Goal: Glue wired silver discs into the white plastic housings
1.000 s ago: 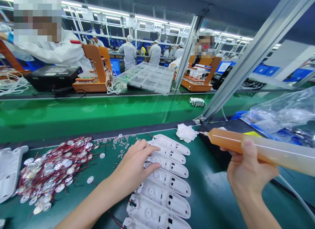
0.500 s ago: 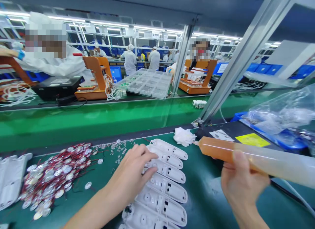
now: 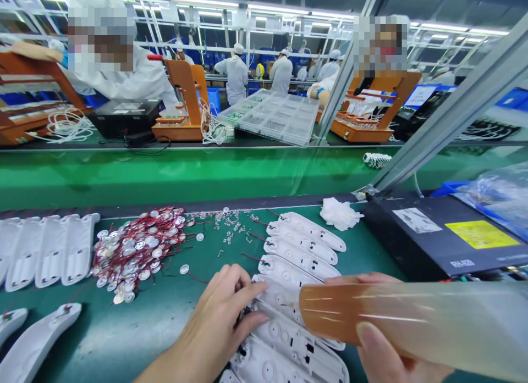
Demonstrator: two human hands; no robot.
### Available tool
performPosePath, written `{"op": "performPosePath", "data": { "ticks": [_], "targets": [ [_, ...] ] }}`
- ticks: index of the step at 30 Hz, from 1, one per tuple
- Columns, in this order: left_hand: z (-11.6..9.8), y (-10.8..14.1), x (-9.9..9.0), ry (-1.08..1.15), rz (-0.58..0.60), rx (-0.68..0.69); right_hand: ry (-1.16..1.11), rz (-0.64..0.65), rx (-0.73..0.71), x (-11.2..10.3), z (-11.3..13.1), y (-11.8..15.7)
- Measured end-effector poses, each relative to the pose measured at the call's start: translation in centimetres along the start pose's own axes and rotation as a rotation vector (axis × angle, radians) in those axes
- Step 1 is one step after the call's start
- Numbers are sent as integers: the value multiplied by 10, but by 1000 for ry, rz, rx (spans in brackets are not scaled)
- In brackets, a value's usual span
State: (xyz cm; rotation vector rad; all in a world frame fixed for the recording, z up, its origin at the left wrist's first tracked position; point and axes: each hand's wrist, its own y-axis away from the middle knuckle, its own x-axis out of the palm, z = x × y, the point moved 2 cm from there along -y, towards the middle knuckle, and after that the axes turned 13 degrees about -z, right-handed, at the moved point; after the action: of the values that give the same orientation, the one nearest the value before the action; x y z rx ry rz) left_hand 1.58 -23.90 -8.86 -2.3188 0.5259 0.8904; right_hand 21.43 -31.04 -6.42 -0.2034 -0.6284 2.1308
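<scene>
L to R, we see wired discs [image 3: 138, 248] piled left, L hand [image 3: 225, 311] w/ thumb & idx part-open at white shells [image 3: 284, 291] near ctr (can't tell if gripping), R hand [image 3: 390, 355] wrapped round amber-filled tube [image 3: 412, 314] near right; oversqueezing could flood shells.
</scene>
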Motion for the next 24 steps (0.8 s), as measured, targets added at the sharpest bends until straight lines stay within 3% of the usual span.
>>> {"op": "performPosePath", "data": {
  "ticks": [4,9,16,24],
  "targets": [
    [-4,-7,4,-44,-19,22,186,129,-172,0,-5,1],
    [-3,-15,8,-118,0,58,351,120,-358,-3,-11,0],
    [-2,-16,8,-146,4,68,240,207,-208,3,-10,1],
    [-4,-15,8,-180,-2,88,290,146,-303,3,-15,0]
  ]
}}
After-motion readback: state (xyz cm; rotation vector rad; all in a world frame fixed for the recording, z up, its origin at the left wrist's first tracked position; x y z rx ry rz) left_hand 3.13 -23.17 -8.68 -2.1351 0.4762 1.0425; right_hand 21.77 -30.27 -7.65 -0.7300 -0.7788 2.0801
